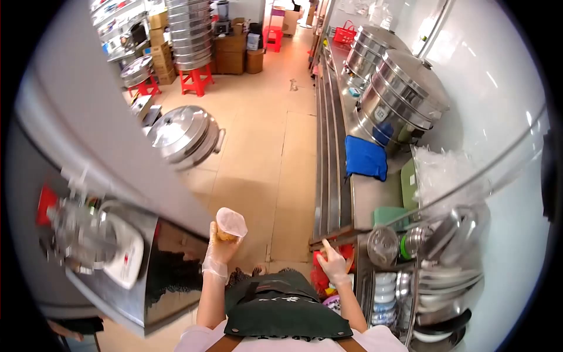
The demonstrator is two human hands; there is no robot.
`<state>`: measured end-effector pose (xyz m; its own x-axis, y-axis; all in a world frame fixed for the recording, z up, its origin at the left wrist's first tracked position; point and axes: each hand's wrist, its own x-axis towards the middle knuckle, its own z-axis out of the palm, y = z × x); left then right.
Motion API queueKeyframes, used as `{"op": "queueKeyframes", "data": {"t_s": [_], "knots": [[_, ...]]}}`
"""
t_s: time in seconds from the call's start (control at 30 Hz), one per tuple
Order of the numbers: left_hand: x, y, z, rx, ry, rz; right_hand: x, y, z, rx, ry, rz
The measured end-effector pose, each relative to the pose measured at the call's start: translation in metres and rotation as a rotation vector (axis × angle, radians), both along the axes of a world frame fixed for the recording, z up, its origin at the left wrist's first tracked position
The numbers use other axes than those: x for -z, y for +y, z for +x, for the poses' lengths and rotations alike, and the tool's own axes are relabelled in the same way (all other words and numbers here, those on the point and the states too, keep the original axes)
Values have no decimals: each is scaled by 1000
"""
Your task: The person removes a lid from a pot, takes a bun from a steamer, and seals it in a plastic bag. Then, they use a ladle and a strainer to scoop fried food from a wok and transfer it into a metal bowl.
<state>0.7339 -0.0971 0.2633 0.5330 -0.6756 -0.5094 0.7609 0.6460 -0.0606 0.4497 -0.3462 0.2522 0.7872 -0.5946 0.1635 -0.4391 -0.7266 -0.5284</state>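
- Left hand (219, 252), gloved, lower frame, left of centre: fingers curled around a small pale-topped container (231, 223), contents indistinct.
- Right hand (333, 266), gloved, lower frame, right of centre: fingers loosely extended, apparently holding nothing.
- Blue cloth (366, 158), right of centre: on steel counter (366, 199).

1. Small round-topped cup (230, 224), between seven and eight o'clock: pale pinkish-white top, yellow below.
2. Dark green fabric apron (281, 321), six o'clock: white motif, brown straps (220, 344).
3. Flat bright-blue cloth (366, 157), near three o'clock.
4. Red plastic stool (196, 75), eleven o'clock.
5. Stacked round bowls (384, 307), five o'clock: white above, blue-and-white patterned below.
6. Tan tiled floor (249, 141), twelve o'clock: dark seams.
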Motion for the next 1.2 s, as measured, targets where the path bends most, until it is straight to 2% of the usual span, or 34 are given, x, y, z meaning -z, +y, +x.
{"op": "queueKeyframes", "data": {"t_s": [0.03,0.1,0.13,0.17,0.27,0.33,0.4,0.43,0.47,0.53,0.67,0.77,0.87,0.97,1.03,1.1,1.13,1.2], "knots": [[-1,-29,24,47,-109,50,7,-18,0,74,36,65],[1,-92,76,140,-346,133,27,-59,-1,194,138,14],[-6,-125,100,161,-394,107,26,-79,5,290,141,123],[-2,-156,127,175,-362,52,26,-98,12,383,143,236],[20,-244,200,180,-306,-77,30,-174,58,577,253,340],[28,-293,250,84,253,-539,29,-247,113,516,294,252],[23,-329,299,48,280,-523,35,-318,181,428,249,203],[21,-349,323,59,31,-301,56,-362,217,361,63,200],[17,-370,346,66,-210,-82,25,-394,270,276,111,35],[7,-397,394,20,-215,-16,-12,-458,371,149,72,-63],[14,-449,507,-127,-241,1,-25,-578,548,-101,-97,-149],[40,-490,597,-144,-260,80,-28,-640,637,-173,-149,-223],[39,-570,693,-134,-202,121,-1,-700,686,-44,-41,-158],[50,-660,783,2,-386,103,27,-738,696,85,149,-46],[47,-728,836,37,-357,36,28,-754,696,212,231,87],[30,-816,877,106,-371,-22,18,-770,703,400,288,247],[19,-859,895,159,-300,-44,24,-783,705,495,295,287],[13,-942,928,264,-318,-68,40,-811,712,631,304,324]]}}
